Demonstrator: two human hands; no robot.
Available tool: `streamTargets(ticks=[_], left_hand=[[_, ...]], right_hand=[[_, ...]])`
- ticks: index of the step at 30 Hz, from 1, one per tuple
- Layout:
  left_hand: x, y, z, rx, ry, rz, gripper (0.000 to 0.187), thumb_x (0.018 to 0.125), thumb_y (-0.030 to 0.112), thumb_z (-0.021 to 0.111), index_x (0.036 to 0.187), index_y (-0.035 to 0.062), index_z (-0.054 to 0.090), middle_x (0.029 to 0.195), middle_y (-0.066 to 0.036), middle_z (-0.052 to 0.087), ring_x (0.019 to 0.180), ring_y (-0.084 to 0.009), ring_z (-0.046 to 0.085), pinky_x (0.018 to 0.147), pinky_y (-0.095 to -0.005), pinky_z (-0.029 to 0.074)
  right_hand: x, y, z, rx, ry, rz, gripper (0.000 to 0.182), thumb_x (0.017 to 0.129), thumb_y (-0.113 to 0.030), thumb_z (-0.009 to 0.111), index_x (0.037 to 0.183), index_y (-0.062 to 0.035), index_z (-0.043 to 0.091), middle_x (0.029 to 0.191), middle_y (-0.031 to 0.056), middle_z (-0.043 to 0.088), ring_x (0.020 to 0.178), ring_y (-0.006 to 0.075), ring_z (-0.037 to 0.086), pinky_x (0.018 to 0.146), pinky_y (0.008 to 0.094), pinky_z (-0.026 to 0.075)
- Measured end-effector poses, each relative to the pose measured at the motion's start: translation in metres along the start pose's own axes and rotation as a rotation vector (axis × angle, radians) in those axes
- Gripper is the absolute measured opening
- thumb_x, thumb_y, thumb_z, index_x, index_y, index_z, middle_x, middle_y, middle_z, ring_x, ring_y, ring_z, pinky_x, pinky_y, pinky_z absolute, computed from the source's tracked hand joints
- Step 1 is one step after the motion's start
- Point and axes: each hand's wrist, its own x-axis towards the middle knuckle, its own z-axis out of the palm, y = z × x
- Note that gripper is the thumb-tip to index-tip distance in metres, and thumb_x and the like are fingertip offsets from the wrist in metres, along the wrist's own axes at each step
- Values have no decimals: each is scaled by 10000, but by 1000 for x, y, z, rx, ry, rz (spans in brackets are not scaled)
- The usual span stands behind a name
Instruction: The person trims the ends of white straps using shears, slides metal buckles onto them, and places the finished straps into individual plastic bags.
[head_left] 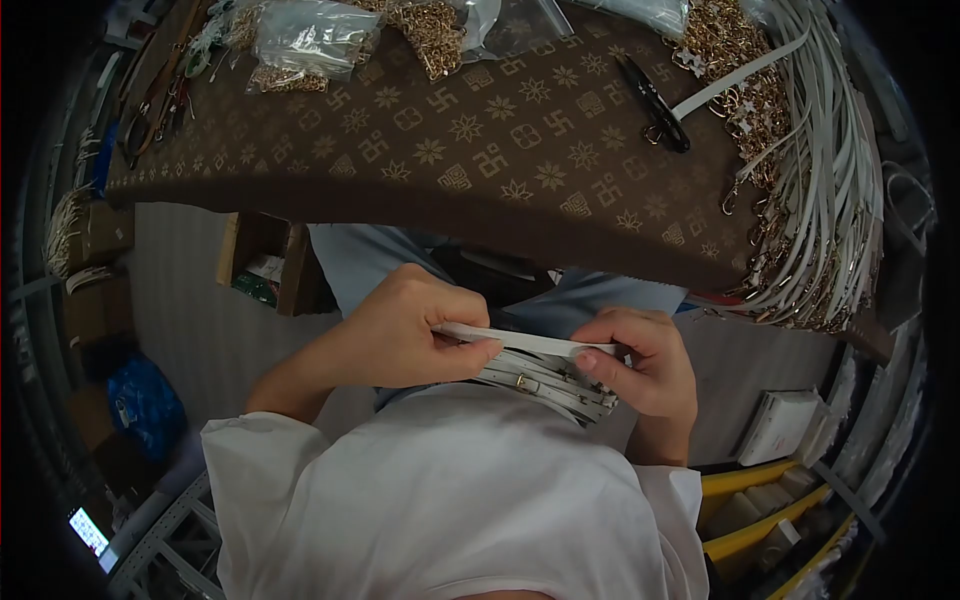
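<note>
Your left hand [425,325] and right hand [645,362] each grasp the pale strap [535,343] between thumb and fingers above your lap, apparently spaced to keep this flat, smooth band nearly straight. Narrow buckled straps [545,386] bunch just beneath; gold-toned metal hardware [430,38] lies on the brown, patterned cloth-covered surface [400,145].

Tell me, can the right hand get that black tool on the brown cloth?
Probably, once the right hand lets go of the white strap; nothing seems to lie on top of the black tool.
</note>
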Motion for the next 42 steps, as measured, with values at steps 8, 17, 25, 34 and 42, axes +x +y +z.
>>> streamTargets(ticks=[8, 17, 25, 34, 42], left_hand=[[-2, -1, -1, -97, -68, 30, 143, 688, 28, 667, 582, 3, 574, 447, -24, 494, 376, -73, 410, 377, -255, 261], [0, -6, 14, 465, 732, 386, 322, 655, 71, 714, 954, 9, 612, 957, -101, 504, 833, -210, 501, 682, -283, 420], [19, 1, 59, -639, 269, 187, 252, 910, 60, 475, 1117, -56, 563, 1054, -98, 535, 934, -129, 532, 797, -247, 451], [20, 1, 60, -696, 241, 182, 202, 905, 43, 487, 1049, -56, 588, 1073, -115, 555, 939, -131, 549, 818, -249, 459], [22, 4, 58, -749, 222, 151, 211, 903, 39, 489, 1065, -43, 596, 1065, -101, 556, 904, -114, 554, 776, -235, 469]], right_hand=[[-3, 6, 2, 169, -27, -12, 100, 782, -46, 650, 852, 25, 642, 691, 67, 602, 556, 101, 529, 482, 220, 366], [-11, 2, 29, 446, 465, -1, 101, 848, -36, 594, 926, 27, 587, 744, 38, 570, 619, 59, 488, 548, 199, 384], [-6, 12, 70, 334, 549, -126, 105, 882, -24, 543, 972, 19, 511, 796, 49, 564, 666, 56, 512, 567, 173, 408], [-7, 13, 73, 321, 560, -118, 84, 883, -19, 528, 935, 18, 474, 723, 73, 597, 534, 50, 539, 460, 166, 448], [-5, 10, 71, 389, 547, -108, 67, 894, -20, 510, 932, 10, 465, 733, 76, 586, 557, 52, 536, 481, 163, 449]])
